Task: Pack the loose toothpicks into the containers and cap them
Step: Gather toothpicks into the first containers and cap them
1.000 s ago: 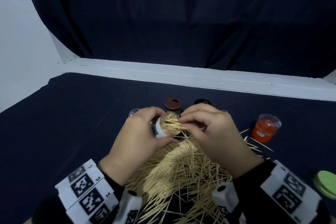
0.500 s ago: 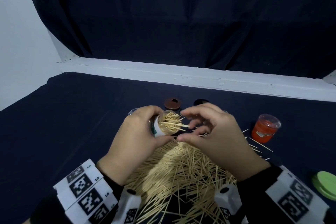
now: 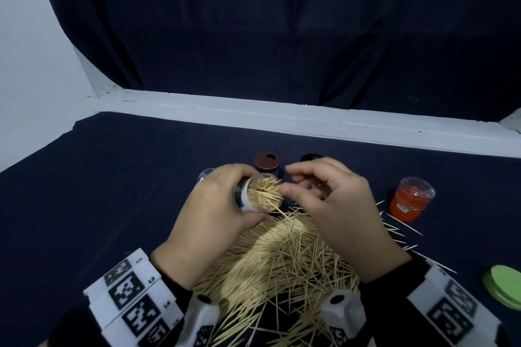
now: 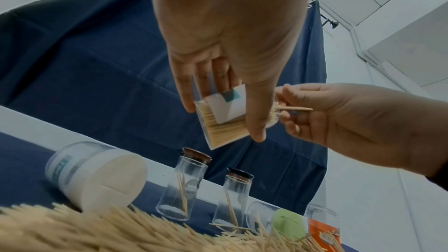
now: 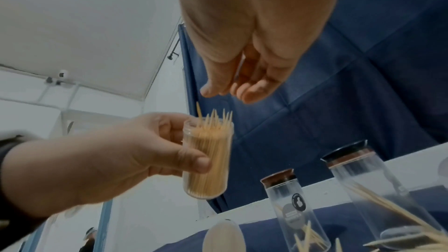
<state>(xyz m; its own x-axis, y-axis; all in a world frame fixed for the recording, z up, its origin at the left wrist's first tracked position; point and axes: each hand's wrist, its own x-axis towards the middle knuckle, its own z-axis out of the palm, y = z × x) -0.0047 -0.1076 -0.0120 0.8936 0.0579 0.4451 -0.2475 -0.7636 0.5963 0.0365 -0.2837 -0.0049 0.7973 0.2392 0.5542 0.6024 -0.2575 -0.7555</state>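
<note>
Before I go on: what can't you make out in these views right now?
- Whether the right hand still holds a toothpick: fingers hide it in the head view, blurred in the right wrist view.
- Label text on the container: covered by the left hand.
- Green lid: cut off by the head view's edge.

Pale tan toothpicks [image 3: 282, 256] on a navy cloth [image 3: 112, 191], an orange container [image 3: 408, 203], a green lid [image 3: 504, 286]

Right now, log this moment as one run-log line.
left hand: holds clear container, packed, uncapped | right hand: at its mouth, holding nothing visible | toothpick pile: on cloth
</note>
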